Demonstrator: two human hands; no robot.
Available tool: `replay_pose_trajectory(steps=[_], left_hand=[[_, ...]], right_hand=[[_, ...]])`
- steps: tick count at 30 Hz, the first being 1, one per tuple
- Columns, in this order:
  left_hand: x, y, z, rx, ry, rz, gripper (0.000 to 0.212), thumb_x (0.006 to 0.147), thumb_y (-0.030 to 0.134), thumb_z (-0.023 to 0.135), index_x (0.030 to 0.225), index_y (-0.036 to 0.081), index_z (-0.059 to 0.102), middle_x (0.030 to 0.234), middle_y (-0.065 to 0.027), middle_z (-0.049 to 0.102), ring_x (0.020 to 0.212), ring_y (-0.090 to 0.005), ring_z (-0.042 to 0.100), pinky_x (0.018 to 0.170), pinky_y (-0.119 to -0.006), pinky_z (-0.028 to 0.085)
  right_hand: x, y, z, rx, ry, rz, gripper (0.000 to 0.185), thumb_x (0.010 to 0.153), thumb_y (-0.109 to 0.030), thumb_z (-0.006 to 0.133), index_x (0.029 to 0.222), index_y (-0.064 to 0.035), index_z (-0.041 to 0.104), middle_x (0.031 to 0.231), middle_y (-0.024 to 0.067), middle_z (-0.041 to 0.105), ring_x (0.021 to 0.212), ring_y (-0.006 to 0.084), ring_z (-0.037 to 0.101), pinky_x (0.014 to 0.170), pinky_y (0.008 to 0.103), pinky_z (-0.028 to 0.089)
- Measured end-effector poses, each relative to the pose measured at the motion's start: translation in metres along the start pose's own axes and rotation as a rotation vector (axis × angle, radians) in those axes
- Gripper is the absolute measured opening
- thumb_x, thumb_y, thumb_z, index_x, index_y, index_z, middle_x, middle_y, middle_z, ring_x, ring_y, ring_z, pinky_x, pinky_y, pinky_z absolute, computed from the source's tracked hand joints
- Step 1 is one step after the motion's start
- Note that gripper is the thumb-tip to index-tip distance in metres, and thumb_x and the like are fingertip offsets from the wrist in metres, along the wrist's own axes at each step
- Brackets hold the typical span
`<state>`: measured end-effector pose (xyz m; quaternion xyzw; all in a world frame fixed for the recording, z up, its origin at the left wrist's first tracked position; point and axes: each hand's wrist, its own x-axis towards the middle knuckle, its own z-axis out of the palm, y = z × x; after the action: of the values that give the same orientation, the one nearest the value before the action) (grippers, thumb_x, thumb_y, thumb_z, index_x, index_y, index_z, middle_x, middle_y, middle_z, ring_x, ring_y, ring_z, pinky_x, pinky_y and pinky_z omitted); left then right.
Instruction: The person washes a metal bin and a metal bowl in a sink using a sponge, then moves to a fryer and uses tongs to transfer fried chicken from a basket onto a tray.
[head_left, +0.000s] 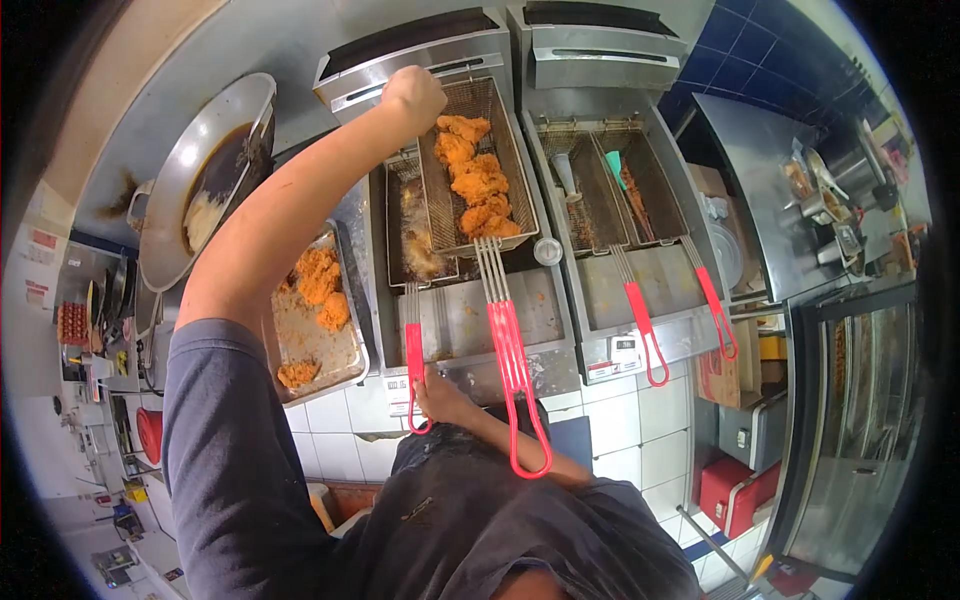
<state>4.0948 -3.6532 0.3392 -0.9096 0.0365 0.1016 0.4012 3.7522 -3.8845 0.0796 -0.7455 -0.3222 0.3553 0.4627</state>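
Observation:
My left hand (415, 99) is curled at the back-left corner of a raised wire fryer basket (529, 206). Its fingertips are hidden, so I cannot tell whether it grips the rim. Several pieces of golden fried chicken (478, 180) lie in that basket, whose red handle (504, 337) points towards me. Beside it, a second wire basket (391, 240) sits lower, with food in bubbling oil (415, 217). At the fryer's front, my right hand (444, 399) is by that basket's red handle (415, 352) and a small digital timer (397, 394); its exact contact is unclear.
A metal tray (322, 364) with fried chicken stands left of the fryer, below a large wok (161, 247) holding dark liquid. A dial thermometer (548, 251) sits at the fryer's right. The neighbouring fryer (622, 292) holds two baskets and a green-headed utensil (615, 166).

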Motion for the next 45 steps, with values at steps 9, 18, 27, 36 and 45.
replay_pose_trajectory(steps=[9,18,27,36,45], left_hand=[[0.000,-0.001,0.005,-0.015,0.045,-0.021,0.011,0.079,0.018,0.068,0.084,0.015,0.077,0.079,-0.0002,0.071,0.069,-0.0217,0.070,0.042,-0.040,0.053],[-0.018,-0.018,-0.019,-0.138,-0.046,-0.058,0.018,0.081,0.018,0.067,0.094,0.012,0.077,0.099,-0.0076,0.074,0.088,-0.0244,0.072,0.065,-0.039,0.058],[-0.075,-0.034,-0.088,-0.258,-0.255,0.068,0.033,0.069,0.033,0.081,0.088,0.007,0.074,0.091,-0.0124,0.073,0.088,-0.0284,0.071,0.074,-0.038,0.057],[-0.051,-0.017,-0.058,-0.403,-0.410,0.140,0.046,0.069,0.038,0.081,0.105,0.010,0.072,0.095,-0.0116,0.072,0.095,-0.0296,0.069,0.079,-0.042,0.055],[-0.005,-0.005,-0.076,-0.205,-0.515,0.244,0.052,0.068,0.037,0.083,0.110,0.008,0.073,0.113,-0.0111,0.071,0.106,-0.0302,0.066,0.087,-0.043,0.053]], right_hand=[[-0.018,-0.012,-0.063,-0.185,-0.114,0.084,0.040,0.096,-0.028,0.051,0.111,0.0082,0.057,0.087,0.0328,0.064,0.084,0.0513,0.062,0.075,0.0569,0.050],[-0.057,-0.019,-0.105,-0.010,0.006,0.123,0.040,0.093,-0.027,0.061,0.121,0.0002,0.059,0.086,0.0240,0.067,0.077,0.0342,0.069,0.068,0.0435,0.053],[-0.072,0.013,-0.144,0.316,0.062,0.300,0.042,0.084,-0.031,0.071,0.118,-0.0069,0.065,0.111,0.0172,0.068,0.104,0.0368,0.064,0.091,0.0415,0.050],[-0.070,-0.031,-0.167,0.253,0.086,0.303,0.049,0.080,-0.032,0.076,0.119,-0.0050,0.065,0.111,0.0193,0.069,0.103,0.0322,0.067,0.089,0.0385,0.052],[-0.072,0.009,-0.152,0.037,0.088,0.241,0.043,0.085,-0.029,0.068,0.118,-0.0033,0.062,0.107,0.0251,0.067,0.101,0.0393,0.066,0.086,0.0421,0.052]])
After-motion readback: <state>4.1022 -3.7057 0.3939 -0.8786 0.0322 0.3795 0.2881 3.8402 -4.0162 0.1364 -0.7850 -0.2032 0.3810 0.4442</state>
